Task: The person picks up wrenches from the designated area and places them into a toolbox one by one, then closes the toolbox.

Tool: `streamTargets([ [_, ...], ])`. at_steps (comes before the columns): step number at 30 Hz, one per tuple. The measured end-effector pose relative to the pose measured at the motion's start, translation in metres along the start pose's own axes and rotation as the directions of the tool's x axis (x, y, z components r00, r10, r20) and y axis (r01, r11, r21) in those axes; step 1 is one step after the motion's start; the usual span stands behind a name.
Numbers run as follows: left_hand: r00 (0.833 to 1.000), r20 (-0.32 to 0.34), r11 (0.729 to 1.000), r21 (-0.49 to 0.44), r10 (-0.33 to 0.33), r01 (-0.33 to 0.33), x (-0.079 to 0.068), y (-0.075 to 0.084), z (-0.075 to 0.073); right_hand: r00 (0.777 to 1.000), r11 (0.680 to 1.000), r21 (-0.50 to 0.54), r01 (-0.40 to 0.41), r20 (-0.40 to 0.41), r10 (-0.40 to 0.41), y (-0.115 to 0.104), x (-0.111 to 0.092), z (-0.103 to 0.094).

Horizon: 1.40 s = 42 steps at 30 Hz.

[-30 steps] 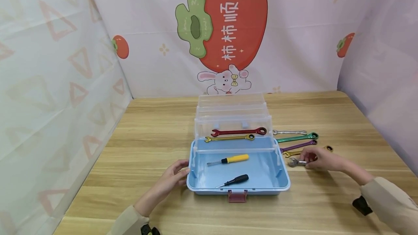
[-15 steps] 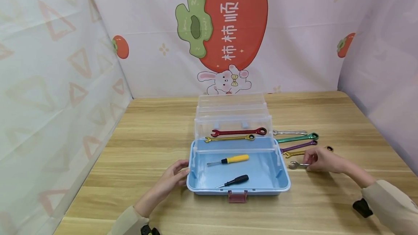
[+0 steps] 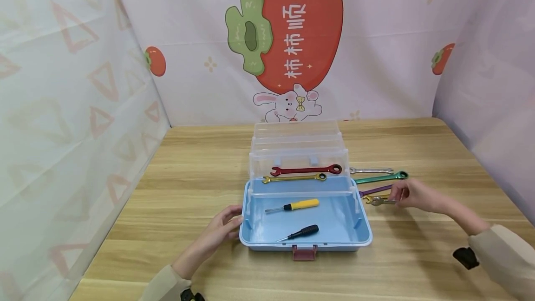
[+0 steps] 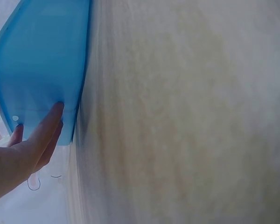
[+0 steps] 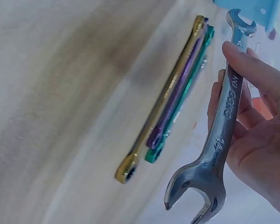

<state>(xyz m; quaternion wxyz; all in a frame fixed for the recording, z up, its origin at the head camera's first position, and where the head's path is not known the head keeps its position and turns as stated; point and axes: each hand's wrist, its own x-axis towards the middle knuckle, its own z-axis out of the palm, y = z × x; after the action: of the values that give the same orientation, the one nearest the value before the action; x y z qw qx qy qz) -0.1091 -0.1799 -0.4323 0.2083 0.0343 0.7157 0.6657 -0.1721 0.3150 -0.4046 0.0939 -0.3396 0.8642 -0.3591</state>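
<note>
A silver open-end wrench (image 5: pixel 219 140) is held up off the table in my right hand (image 3: pixel 420 196), with the thumb on its shank. Its near jaw end faces the right wrist camera. Below it lie a gold wrench (image 5: pixel 165 95), a purple wrench (image 5: pixel 177 95) and a green wrench (image 5: pixel 189 86). My left hand (image 3: pixel 219 226) rests its extended fingers against the left side of the blue toolbox (image 3: pixel 334 215). Inside the box are a yellow screwdriver (image 3: pixel 304 204) and a black screwdriver (image 3: pixel 307 231).
The toolbox's clear tiered lid (image 3: pixel 297 142) is raised at the back. A red wrench (image 3: pixel 307 170) and another gold wrench (image 3: pixel 294 178) show at its lower tier. A second silver wrench (image 3: pixel 371 170) lies right of the lid. A printed cloth (image 3: pixel 200 92) hangs behind the table.
My right hand has picked the silver wrench up from the table and moved it slightly away from me, over the gold wrench. The left hand has stayed against the box.
</note>
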Motion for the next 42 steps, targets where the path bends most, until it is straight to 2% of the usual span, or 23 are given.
streamTargets([
  [3,1.000,0.002,1.000,0.000,-0.001,0.001,0.000,0.000,0.000,0.999,0.998,-0.026,-0.049,-0.003,0.049,-0.008,0.002,-0.006],
  [7,1.000,0.005,1.000,0.004,-0.006,0.006,0.000,0.001,0.000,0.998,0.997,-0.055,-0.061,-0.030,0.059,-0.017,0.007,-0.012],
  [20,1.000,0.006,1.000,0.000,0.003,-0.003,0.000,-0.001,0.000,0.996,0.995,-0.101,-0.008,-0.089,-0.001,-0.045,0.036,-0.025],
  [28,1.000,0.002,1.000,0.005,-0.005,0.005,-0.001,0.000,0.001,0.997,0.989,-0.128,-0.076,-0.039,0.072,-0.063,0.059,-0.025],
  [42,1.000,-0.001,1.000,0.001,-0.002,0.002,0.000,0.000,0.000,1.000,0.992,-0.121,-0.027,0.008,0.028,-0.083,0.094,-0.018],
])
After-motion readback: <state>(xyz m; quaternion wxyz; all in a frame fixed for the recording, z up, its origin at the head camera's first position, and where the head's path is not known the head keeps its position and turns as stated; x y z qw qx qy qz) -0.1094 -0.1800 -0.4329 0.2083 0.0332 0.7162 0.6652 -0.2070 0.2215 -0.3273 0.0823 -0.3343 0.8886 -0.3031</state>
